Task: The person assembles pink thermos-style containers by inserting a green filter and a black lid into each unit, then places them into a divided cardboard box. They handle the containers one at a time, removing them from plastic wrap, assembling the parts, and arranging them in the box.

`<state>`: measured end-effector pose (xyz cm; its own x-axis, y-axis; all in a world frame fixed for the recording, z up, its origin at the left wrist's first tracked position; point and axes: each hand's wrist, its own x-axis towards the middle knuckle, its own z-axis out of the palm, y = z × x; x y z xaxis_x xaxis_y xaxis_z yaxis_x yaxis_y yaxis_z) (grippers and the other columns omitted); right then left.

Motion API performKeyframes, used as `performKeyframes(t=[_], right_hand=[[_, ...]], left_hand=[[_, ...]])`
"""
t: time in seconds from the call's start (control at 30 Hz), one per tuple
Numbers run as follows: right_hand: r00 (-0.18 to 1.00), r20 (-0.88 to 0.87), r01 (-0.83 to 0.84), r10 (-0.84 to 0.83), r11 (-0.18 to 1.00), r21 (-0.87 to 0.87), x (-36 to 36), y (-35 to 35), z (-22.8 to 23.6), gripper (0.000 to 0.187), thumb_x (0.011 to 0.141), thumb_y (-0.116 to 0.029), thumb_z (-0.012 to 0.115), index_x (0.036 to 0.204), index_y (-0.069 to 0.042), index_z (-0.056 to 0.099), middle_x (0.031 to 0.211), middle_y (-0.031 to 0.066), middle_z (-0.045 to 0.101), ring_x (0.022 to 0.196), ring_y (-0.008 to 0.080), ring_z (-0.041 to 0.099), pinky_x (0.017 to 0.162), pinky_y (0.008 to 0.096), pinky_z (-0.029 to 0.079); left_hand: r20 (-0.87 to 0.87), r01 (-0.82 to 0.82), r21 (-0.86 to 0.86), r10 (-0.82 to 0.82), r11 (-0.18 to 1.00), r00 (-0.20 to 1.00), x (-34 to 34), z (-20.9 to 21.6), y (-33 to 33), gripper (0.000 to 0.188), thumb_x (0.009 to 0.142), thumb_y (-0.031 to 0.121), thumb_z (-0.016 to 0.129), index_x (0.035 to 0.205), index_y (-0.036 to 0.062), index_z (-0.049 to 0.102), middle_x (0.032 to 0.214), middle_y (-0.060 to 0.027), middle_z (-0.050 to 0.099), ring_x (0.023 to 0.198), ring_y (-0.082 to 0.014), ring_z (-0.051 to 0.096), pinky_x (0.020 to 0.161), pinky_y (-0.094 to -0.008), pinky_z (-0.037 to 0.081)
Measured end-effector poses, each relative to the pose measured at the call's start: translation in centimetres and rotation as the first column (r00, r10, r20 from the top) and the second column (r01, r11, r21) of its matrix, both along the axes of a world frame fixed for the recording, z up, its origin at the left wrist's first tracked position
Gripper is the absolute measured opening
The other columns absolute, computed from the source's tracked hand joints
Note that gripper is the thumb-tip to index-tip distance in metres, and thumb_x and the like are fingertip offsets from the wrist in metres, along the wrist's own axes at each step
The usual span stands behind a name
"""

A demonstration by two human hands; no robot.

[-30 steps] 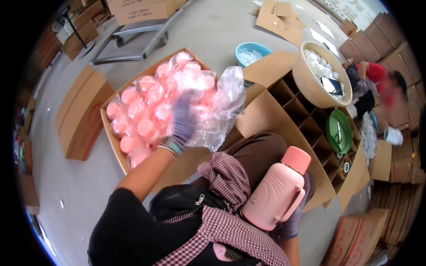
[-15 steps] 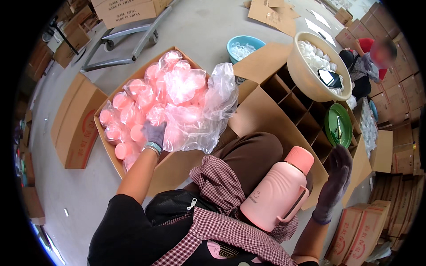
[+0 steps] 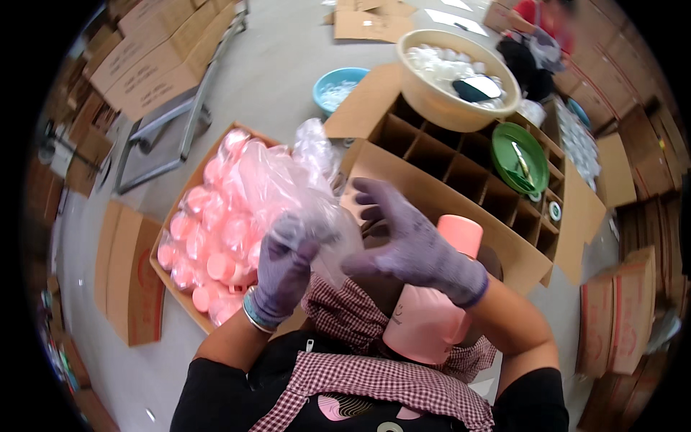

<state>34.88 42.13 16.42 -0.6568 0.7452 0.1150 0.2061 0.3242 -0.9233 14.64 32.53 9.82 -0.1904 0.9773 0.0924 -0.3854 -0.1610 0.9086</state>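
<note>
My left hand [image 3: 284,270], in a grey-purple glove, pinches the edge of a clear plastic bag [image 3: 327,237]. My right hand [image 3: 417,248], gloved the same, is held open with fingers spread just right of the bag. Whether its fingertips touch the plastic, I cannot tell. A pink vacuum flask [image 3: 421,324] with a pink cup lid lies tilted on my lap, partly behind my right hand. To the left, an open carton [image 3: 176,291] is filled with pink cups [image 3: 219,266] wrapped in clear plastic.
A divided carton [image 3: 432,180] stands ahead on the right. On it sit a cream basin [image 3: 432,104] of white parts with a phone [image 3: 476,89], and a green tray [image 3: 504,162]. Beyond are a blue basin [image 3: 320,86], a loaded trolley [image 3: 180,133] and another person [image 3: 536,43].
My left hand has lifted from the pink cups toward my lap, drawing the plastic bag along. From the right side, my right hand has come in over the flask to the bag. The view has shifted.
</note>
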Motion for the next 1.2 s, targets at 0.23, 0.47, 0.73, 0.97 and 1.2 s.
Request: performKeyframes(t=[0.23, 0.47, 0.73, 0.97, 1.2], right_hand=[[0.880, -0.286, 0.419, -0.380, 0.904, 0.089, 8.0, 9.7, -0.1, 0.023, 0.077, 0.002, 0.061, 0.100, -0.001, 0.065, 0.086, 0.0084, 0.069, 0.078, 0.0149, 0.065, 0.072, 0.0289, 0.054], [0.806, -0.198, 0.592, -0.558, 0.753, 0.286, 20.0, 9.4, -12.7, 0.011, 0.081, -0.002, 0.060, 0.092, -0.002, 0.061, 0.079, 0.0031, 0.058, 0.074, 0.0105, 0.055, 0.067, 0.0252, 0.046], [0.954, -0.201, 0.244, -0.221, 0.965, 0.098, 21.3, -6.3, -13.0, 0.024, 0.073, -0.008, 0.065, 0.095, -0.001, 0.064, 0.095, 0.0125, 0.063, 0.091, 0.0255, 0.060, 0.088, 0.0351, 0.048], [0.933, 0.056, 0.354, -0.355, 0.935, 0.026, 19.2, -11.9, -7.2, 0.026, 0.071, -0.003, 0.064, 0.096, 0.001, 0.061, 0.093, 0.0162, 0.059, 0.089, 0.0334, 0.057, 0.083, 0.0380, 0.049], [0.911, -0.269, 0.258, -0.312, 0.941, -0.218, 19.1, -15.3, -7.6, 0.024, 0.073, -0.005, 0.064, 0.095, 0.000, 0.069, 0.107, 0.0139, 0.063, 0.105, 0.0271, 0.060, 0.092, 0.0333, 0.047]], left_hand=[[0.156, 0.233, 0.155, -0.256, 0.960, 0.954, 2.4, 4.0, 6.8, 0.051, 0.081, 0.013, 0.073, 0.127, 0.0000, 0.056, 0.119, -0.0061, 0.063, 0.110, -0.0238, 0.061, 0.096, -0.0370, 0.048], [-0.753, 0.591, 0.064, -0.350, 0.804, 0.558, 8.1, -4.0, 17.7, 0.028, 0.083, 0.011, 0.077, 0.104, 0.0033, 0.061, 0.086, 0.0022, 0.059, 0.081, -0.0078, 0.055, 0.073, -0.0270, 0.048], [-0.727, 0.746, 0.234, -0.397, 0.623, 0.560, 8.1, -3.8, 8.4, 0.025, 0.079, 0.015, 0.082, 0.093, 0.0050, 0.065, 0.084, -0.0088, 0.061, 0.076, -0.0222, 0.059, 0.069, -0.0326, 0.048], [-0.790, 0.815, -0.089, -0.539, 0.572, 0.292, 7.4, -0.5, 2.2, 0.023, 0.075, 0.008, 0.080, 0.093, 0.0029, 0.067, 0.083, -0.0116, 0.063, 0.074, -0.0299, 0.062, 0.069, -0.0377, 0.049], [-0.871, 0.760, 0.141, -0.286, 0.634, 0.400, 8.3, 2.1, -1.1, 0.017, 0.078, 0.011, 0.076, 0.092, 0.0047, 0.071, 0.089, -0.0111, 0.066, 0.085, -0.0288, 0.063, 0.076, -0.0387, 0.051]])
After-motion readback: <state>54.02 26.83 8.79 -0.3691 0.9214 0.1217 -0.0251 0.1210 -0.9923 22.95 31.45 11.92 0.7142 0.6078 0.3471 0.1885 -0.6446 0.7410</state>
